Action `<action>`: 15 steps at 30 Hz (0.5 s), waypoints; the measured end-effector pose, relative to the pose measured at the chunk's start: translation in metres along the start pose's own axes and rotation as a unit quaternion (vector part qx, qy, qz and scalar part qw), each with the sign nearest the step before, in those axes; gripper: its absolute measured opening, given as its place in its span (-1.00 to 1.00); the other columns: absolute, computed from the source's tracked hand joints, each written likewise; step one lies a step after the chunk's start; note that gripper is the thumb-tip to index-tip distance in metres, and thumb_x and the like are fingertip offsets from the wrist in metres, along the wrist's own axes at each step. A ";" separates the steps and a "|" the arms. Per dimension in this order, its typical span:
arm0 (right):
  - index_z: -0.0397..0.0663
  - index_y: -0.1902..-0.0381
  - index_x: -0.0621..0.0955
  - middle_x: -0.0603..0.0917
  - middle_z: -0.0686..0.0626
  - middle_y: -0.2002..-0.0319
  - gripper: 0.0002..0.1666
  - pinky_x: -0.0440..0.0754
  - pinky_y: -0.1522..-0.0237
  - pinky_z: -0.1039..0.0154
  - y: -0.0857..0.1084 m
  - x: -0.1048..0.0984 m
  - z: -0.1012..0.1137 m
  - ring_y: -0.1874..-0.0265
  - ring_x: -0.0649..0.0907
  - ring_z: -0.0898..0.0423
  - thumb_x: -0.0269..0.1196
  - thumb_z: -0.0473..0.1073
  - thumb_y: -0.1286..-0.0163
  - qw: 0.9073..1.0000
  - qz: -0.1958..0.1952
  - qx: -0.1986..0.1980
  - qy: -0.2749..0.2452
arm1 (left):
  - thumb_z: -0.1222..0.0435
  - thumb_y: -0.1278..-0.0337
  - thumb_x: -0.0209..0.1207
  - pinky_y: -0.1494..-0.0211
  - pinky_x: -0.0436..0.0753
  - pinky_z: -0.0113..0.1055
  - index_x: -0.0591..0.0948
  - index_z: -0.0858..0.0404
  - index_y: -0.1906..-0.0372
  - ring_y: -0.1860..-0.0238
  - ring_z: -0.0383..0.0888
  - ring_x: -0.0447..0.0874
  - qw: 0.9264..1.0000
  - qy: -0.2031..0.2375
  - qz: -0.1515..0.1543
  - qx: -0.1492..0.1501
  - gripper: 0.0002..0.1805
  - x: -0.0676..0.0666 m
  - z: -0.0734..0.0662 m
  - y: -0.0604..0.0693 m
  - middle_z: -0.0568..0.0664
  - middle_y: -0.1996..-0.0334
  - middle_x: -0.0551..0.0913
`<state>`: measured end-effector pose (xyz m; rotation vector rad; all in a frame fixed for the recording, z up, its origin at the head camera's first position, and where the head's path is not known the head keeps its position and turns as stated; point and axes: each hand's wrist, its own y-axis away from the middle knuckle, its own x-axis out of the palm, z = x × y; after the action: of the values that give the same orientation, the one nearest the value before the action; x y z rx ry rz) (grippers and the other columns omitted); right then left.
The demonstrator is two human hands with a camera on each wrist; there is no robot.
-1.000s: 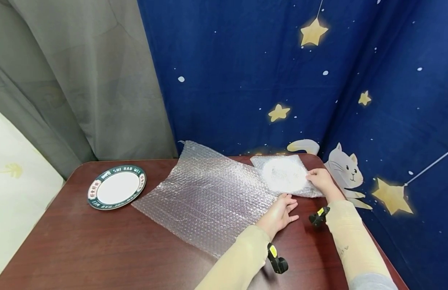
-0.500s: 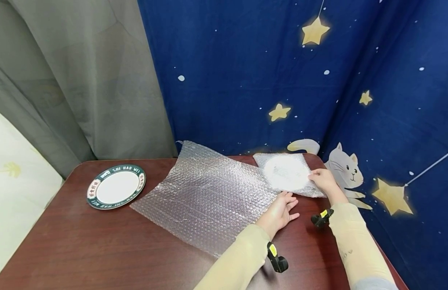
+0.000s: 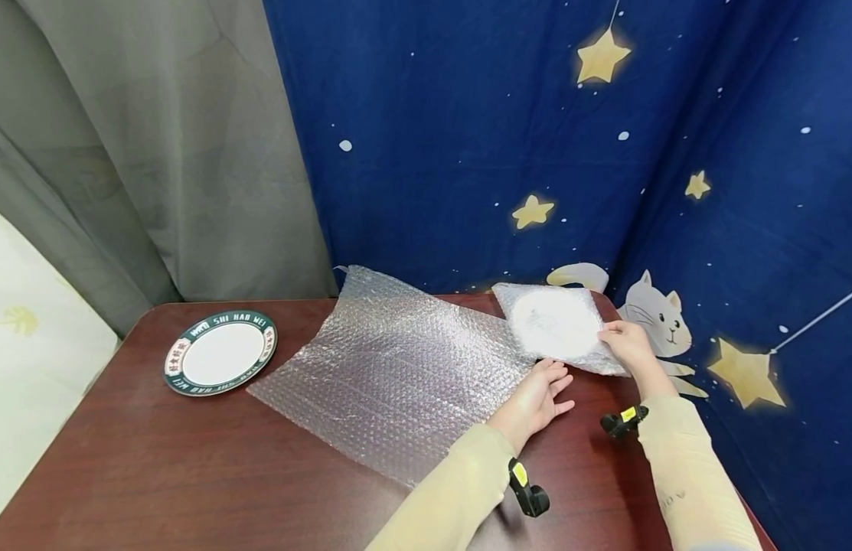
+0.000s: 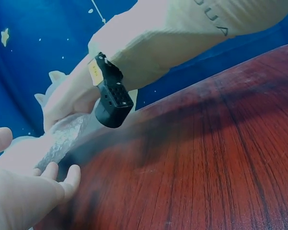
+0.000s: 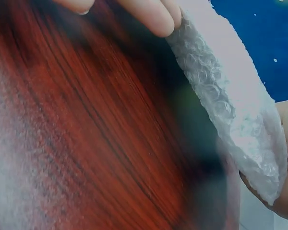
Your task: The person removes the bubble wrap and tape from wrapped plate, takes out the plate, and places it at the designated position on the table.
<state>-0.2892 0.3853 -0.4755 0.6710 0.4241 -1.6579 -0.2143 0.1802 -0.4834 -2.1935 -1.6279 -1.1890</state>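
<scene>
A bright white round item wrapped in bubble wrap [image 3: 556, 323] lies at the table's back right corner. My right hand [image 3: 628, 346] pinches its right edge; the right wrist view shows the layered wrap edge [image 5: 216, 86] against that hand. My left hand [image 3: 533, 398], fingers spread, is at the near left edge of the wrapped item, beside the flat bubble wrap sheet [image 3: 405, 367]. In the left wrist view the left hand's fingers [image 4: 50, 177] are extended by the wrap; whether they touch it I cannot tell.
A plate with a green patterned rim [image 3: 186, 385] lies at the back left of the brown table [image 3: 212, 474]. Grey and blue curtains hang behind the table. A black camera sits on each wrist.
The wrapped item has shifted right and slightly back, with my right hand pinching it and moving right. My left hand has moved only slightly.
</scene>
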 end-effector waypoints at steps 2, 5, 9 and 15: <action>-0.54 -0.11 0.42 0.40 -0.47 -0.14 -0.52 0.37 -0.15 -0.14 0.003 -0.001 -0.001 -0.11 0.40 -0.30 0.06 -0.19 -0.42 1.000 -0.002 0.004 -0.008 | 0.41 -0.28 0.03 -0.26 0.25 0.26 0.08 0.37 -0.44 -0.33 0.17 0.27 1.000 0.001 -0.002 0.001 -0.33 0.000 0.000 0.001 0.20 -0.36 0.25; -0.53 -0.10 0.43 0.40 -0.46 -0.15 -0.52 0.37 -0.13 -0.11 0.007 -0.003 -0.002 -0.11 0.40 -0.29 0.05 -0.19 -0.41 1.000 -0.008 0.003 -0.016 | 0.40 -0.29 0.05 -0.26 0.28 0.23 0.10 0.39 -0.43 -0.28 0.21 0.33 1.000 0.005 -0.004 0.005 -0.33 0.001 -0.001 0.002 0.20 -0.33 0.29; -0.51 -0.09 0.43 0.40 -0.45 -0.15 -0.53 0.38 -0.10 -0.08 0.011 -0.004 -0.002 -0.10 0.40 -0.27 0.06 -0.18 -0.40 0.999 -0.022 0.005 -0.028 | 0.39 -0.30 0.06 -0.27 0.29 0.21 0.11 0.42 -0.42 -0.25 0.22 0.37 1.000 0.009 -0.003 0.013 -0.34 0.000 -0.004 0.002 0.21 -0.31 0.31; -0.52 -0.07 0.43 0.42 -0.44 -0.11 -0.53 0.42 -0.02 -0.02 0.019 -0.007 0.001 -0.03 0.43 -0.24 0.09 -0.19 -0.38 0.998 -0.043 0.008 -0.050 | 0.40 -0.32 0.03 -0.28 0.27 0.20 0.12 0.45 -0.39 -0.24 0.18 0.39 0.999 0.016 -0.004 0.028 -0.39 0.002 -0.008 0.001 0.25 -0.28 0.33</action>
<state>-0.2699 0.3868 -0.4685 0.5859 0.3737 -1.7701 -0.2175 0.1770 -0.4760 -2.1256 -1.6378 -1.1593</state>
